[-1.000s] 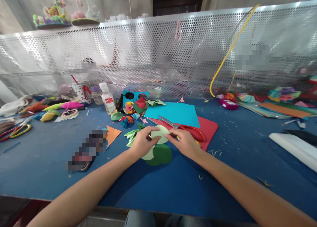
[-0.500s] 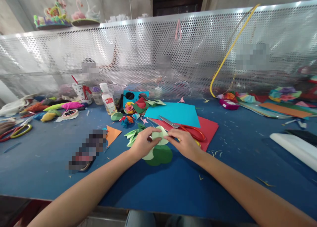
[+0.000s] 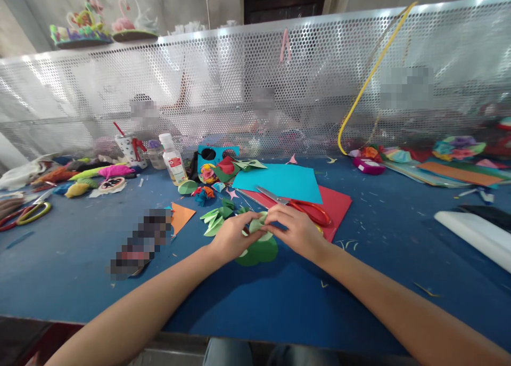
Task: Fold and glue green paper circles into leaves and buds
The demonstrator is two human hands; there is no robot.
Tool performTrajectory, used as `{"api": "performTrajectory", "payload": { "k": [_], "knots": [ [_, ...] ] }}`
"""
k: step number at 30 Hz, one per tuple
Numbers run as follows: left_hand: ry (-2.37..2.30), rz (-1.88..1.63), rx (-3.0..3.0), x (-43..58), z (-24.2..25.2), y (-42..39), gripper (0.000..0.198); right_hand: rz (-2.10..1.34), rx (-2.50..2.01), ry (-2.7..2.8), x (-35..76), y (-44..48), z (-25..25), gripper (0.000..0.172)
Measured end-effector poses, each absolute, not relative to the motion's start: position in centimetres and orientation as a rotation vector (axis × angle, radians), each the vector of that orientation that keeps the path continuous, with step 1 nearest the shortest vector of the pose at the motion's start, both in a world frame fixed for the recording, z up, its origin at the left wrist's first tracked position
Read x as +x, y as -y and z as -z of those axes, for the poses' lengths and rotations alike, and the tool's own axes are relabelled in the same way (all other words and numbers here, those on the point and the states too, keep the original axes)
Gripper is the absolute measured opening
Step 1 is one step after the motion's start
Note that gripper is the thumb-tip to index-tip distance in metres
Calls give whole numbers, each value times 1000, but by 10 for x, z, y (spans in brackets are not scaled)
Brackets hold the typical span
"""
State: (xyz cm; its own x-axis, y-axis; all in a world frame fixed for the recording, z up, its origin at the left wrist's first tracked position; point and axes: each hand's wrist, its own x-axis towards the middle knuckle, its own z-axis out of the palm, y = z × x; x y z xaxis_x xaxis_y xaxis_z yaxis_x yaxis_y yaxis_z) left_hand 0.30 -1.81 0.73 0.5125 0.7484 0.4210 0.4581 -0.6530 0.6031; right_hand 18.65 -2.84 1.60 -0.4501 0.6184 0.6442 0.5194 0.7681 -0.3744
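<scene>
Between my hands is a pale green paper circle [image 3: 259, 226], bent over on itself. My left hand [image 3: 235, 235] pinches its left side between thumb and fingers. On the other side my right hand [image 3: 294, 230] grips the right edge. Dark green paper circles [image 3: 259, 251] lie on the table just below the hands. Folded green paper pieces [image 3: 215, 218] sit to the left of my left hand. Scissors with red handles [image 3: 309, 211] rest on red paper [image 3: 339, 203] behind my right hand, partly hidden by it.
A blue sheet [image 3: 287, 179] overlaps the red paper. At left are a blurred-out phone-like object [image 3: 139, 246], an orange paper scrap [image 3: 182, 218] and a glue bottle [image 3: 174, 161]. A perforated metal screen [image 3: 223, 89] runs along the back. Paper scraps dot the blue table [image 3: 383, 281].
The pale green circle has gone from nearly flat to bent over between my fingers. My right hand has shifted slightly left, closer to my left hand.
</scene>
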Motion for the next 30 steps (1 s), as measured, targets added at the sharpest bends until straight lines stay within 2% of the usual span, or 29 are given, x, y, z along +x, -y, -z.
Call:
{"api": "performTrajectory", "payload": {
  "k": [1, 4, 6, 11, 19, 24, 30],
  "knots": [
    [-1002, -936, 2329, 3, -8, 19, 26, -189, -881, 2089, 186, 28, -15, 5],
    [-1029, -943, 2273, 4, -8, 21, 32, -375, -1004, 1941, 183, 27, -11, 23],
    [-1050, -952, 2213, 5, -9, 20, 37, -513, -1037, 1900, 181, 27, -10, 29],
    [-1085, -886, 2111, 6, -12, 19, 38, -513, -985, 1943, 179, 31, -15, 9],
    [-1034, -836, 2171, 5, -12, 19, 24, -517, -1022, 1912, 179, 30, -14, 12],
    [-1032, -878, 2055, 3, -11, 14, 22, -589, -1057, 1929, 181, 28, -11, 26],
    [-998, -929, 2019, 2, -14, 14, 23, -547, -990, 1992, 180, 29, -14, 19]
  ]
}}
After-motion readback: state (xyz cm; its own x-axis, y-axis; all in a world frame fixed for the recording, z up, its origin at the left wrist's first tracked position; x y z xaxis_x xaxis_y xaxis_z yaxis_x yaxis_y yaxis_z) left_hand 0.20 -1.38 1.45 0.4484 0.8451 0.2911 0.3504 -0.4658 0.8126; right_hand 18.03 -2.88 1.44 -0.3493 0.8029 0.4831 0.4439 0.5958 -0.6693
